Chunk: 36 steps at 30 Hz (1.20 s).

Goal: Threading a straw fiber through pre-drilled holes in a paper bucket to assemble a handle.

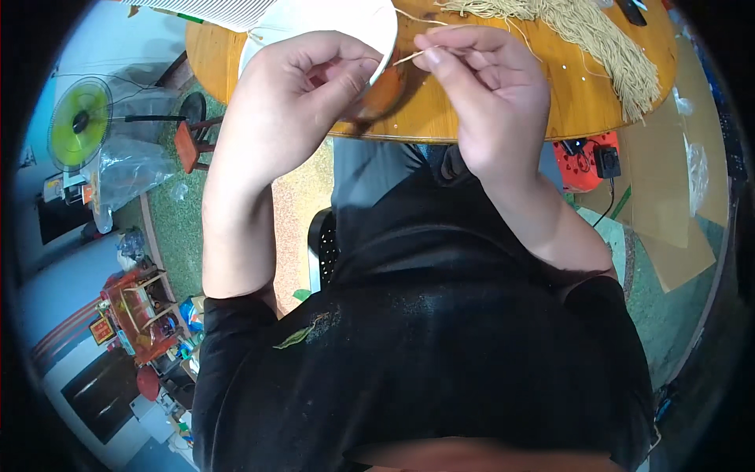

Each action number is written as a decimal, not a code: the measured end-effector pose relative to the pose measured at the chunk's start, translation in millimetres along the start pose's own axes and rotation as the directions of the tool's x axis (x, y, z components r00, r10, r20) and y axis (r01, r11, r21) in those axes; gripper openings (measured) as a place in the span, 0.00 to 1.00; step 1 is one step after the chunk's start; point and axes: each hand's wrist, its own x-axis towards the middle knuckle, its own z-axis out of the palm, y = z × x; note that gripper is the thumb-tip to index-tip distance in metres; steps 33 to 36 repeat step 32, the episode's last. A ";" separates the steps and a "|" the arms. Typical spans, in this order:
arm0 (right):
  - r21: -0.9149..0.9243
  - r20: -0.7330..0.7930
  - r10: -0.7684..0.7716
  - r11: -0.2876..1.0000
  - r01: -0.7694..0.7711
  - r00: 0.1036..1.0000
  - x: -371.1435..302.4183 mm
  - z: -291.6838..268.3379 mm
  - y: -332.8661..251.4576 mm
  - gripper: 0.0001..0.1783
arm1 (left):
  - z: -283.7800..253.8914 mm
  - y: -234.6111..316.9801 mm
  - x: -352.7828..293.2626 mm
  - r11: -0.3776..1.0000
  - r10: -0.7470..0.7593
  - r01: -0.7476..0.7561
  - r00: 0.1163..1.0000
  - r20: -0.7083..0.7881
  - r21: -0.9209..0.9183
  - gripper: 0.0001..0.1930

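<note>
My left hand (pixel 303 98) is over a white round piece (pixel 330 20) with a smooth curved rim. Its thumb and fingers are closed near that rim; what lies between the fingertips is hidden. Just to the right, my right hand (pixel 491 90) pinches a thin beige cord (pixel 405 59) between thumb and forefinger. A short length of the cord points left from the pinch, toward the rim and my left fingertips. Both hands are raised over the near edge of a round wooden table (pixel 562 114).
A thick bundle of beige cords (pixel 602 51) spreads over the table's right side. White ribbed material (pixel 208 12) is at the far left. A green fan (pixel 79 122) and a red-brown stool (pixel 189 147) stand left. Flattened cardboard (pixel 661 189) lies right. A green leaf (pixel 295 338) rests on my black shirt.
</note>
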 end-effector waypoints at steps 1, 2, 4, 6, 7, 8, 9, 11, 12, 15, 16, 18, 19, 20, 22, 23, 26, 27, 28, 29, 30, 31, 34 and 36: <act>0.172 -0.076 0.060 0.984 -0.047 0.995 0.6 -0.1 3.4 0.09 | -2.6 3.8 -0.5 0.998 -0.045 0.043 0.998 0.041 0.040 0.09; 0.341 -0.139 0.132 0.937 -0.078 0.981 1.3 -0.3 5.2 0.09 | -3.8 5.9 -0.7 0.993 -0.091 0.085 0.993 0.080 0.081 0.10; 0.497 -0.133 0.224 0.858 -0.131 0.965 3.1 -0.3 3.0 0.08 | 2.0 0.8 -1.9 0.998 -0.043 0.042 0.999 0.020 0.047 0.09; 0.639 -0.110 0.314 0.749 -0.175 0.943 5.2 0.6 1.5 0.07 | 4.0 -1.6 -2.6 1.000 0.002 -0.001 0.999 -0.044 0.017 0.08; 0.707 -0.104 0.425 0.668 -0.233 0.899 6.7 0.9 1.5 0.08 | 3.6 -2.0 -1.7 0.997 0.061 -0.058 0.996 -0.059 0.050 0.08; 0.768 -0.088 0.529 0.575 -0.281 0.844 8.1 1.0 1.1 0.10 | 3.3 -2.3 -1.2 0.990 0.120 -0.114 0.990 -0.073 0.082 0.07; 0.767 -0.087 0.527 0.577 -0.281 0.845 8.8 0.7 -0.8 0.10 | 2.9 -2.5 -1.3 0.990 0.122 -0.116 0.990 -0.074 0.083 0.07; 0.798 0.013 0.702 0.422 -0.431 0.712 9.5 -1.6 -5.4 0.10 | 1.8 -2.2 -1.2 0.977 0.185 -0.171 0.977 -0.103 0.129 0.06; 0.797 0.014 0.700 0.423 -0.431 0.714 9.5 -4.7 -4.6 0.10 | 1.2 -1.4 -0.6 0.976 0.187 -0.173 0.977 -0.105 0.129 0.06; 0.808 0.207 0.712 0.262 -0.527 0.671 7.6 -12.4 -0.7 0.09 | -0.4 4.0 2.3 0.901 0.351 -0.300 0.929 -0.120 0.314 0.05; 0.794 0.209 0.660 0.317 -0.519 0.722 6.7 -13.1 -1.1 0.10 | -1.1 7.4 1.8 0.896 0.341 -0.298 0.936 -0.081 0.329 0.06; 0.774 0.224 0.602 0.368 -0.515 0.766 5.7 -9.3 -4.5 0.10 | 2.6 -11.2 18.7 0.890 0.330 -0.292 0.942 -0.054 0.350 0.06; 0.694 0.181 0.507 0.541 -0.475 0.843 6.1 -2.2 -7.6 0.10 | 8.7 -47.8 50.6 0.630 0.777 -0.766 0.622 -0.100 0.127 0.05; 0.597 0.124 0.395 0.703 -0.387 0.910 7.1 -3.3 -8.0 0.10 | 18.1 -43.1 72.2 0.104 0.961 -0.992 0.119 -0.249 -0.071 0.05; 0.493 0.078 0.302 0.817 -0.300 0.950 7.6 -8.6 -4.8 0.11 | 7.5 -40.9 41.2 0.228 0.965 -0.947 0.251 -0.078 -0.228 0.07; 0.377 0.047 0.201 0.904 -0.203 0.979 7.9 -12.5 -4.3 0.12 | 5.7 -11.0 19.8 0.701 0.713 -0.706 0.698 0.070 -0.103 0.04; 0.518 -0.030 0.380 0.797 -0.311 0.924 7.1 -8.3 -12.6 0.10 | -2.6 7.9 4.9 0.978 0.177 -0.191 0.972 0.155 0.081 0.04; 0.517 -0.029 0.379 0.798 -0.311 0.925 7.8 -8.4 -13.5 0.10 | -3.4 7.7 5.3 0.991 0.103 -0.118 0.975 0.199 0.068 0.04; 0.618 -0.052 0.563 0.667 -0.416 0.825 8.4 -9.2 -14.2 0.11 | -0.3 6.4 4.2 0.990 0.104 -0.120 0.975 0.198 0.068 0.04; 0.712 -0.050 0.723 0.510 -0.483 0.689 8.9 -11.3 -15.5 0.12 | 6.1 5.3 2.2 0.988 0.135 -0.143 0.983 0.125 0.064 0.05; 0.752 0.100 0.738 0.383 -0.536 0.667 9.1 -21.0 -10.4 0.16 | 10.0 5.6 0.0 0.984 0.164 -0.167 0.985 0.051 0.061 0.05; 0.707 0.101 0.724 0.430 -0.561 0.682 9.0 -23.3 -9.9 0.18 | 10.2 8.5 -2.0 0.977 0.151 -0.157 0.987 0.051 0.146 0.06; 0.659 0.103 0.710 0.476 -0.582 0.697 9.0 -24.8 -10.1 0.21 | 9.1 13.2 -3.9 0.962 0.138 -0.147 0.989 0.052 0.229 0.07; 0.659 0.103 0.710 0.476 -0.582 0.697 9.0 -24.8 -10.1 0.21 | 9.1 13.2 -3.9 0.962 0.138 -0.147 0.989 0.052 0.229 0.07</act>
